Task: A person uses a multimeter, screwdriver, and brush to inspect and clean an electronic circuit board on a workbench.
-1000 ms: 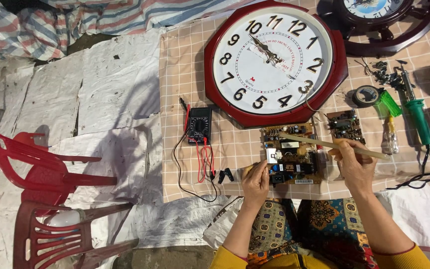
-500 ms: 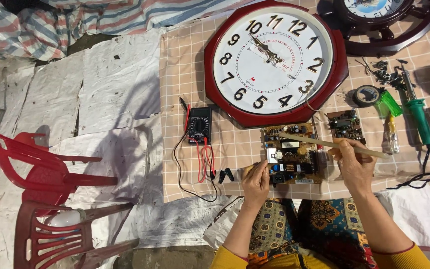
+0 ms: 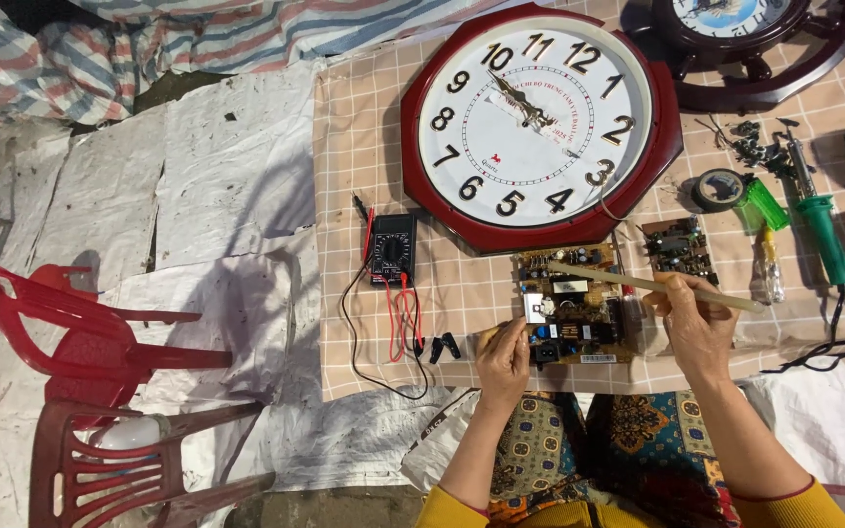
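Observation:
A brown circuit board (image 3: pixel 571 303) lies on the checked cloth (image 3: pixel 364 176) in front of me. My left hand (image 3: pixel 504 360) pinches the board's near left edge. My right hand (image 3: pixel 696 323) grips a long pale wooden stick (image 3: pixel 638 285), maybe a brush handle, whose far end reaches left over the board. A smaller circuit board (image 3: pixel 678 246) lies just right of the big one. A large octagonal red wall clock (image 3: pixel 538 117) lies face up behind the boards.
A black multimeter (image 3: pixel 392 248) with red and black leads sits left of the board. A tape roll (image 3: pixel 718 188), a green-handled soldering iron (image 3: pixel 822 230) and a screwdriver (image 3: pixel 765 264) lie at the right. Another dark round clock (image 3: pixel 755 39) is behind. Two red plastic chairs (image 3: pixel 90 342) stand at the left.

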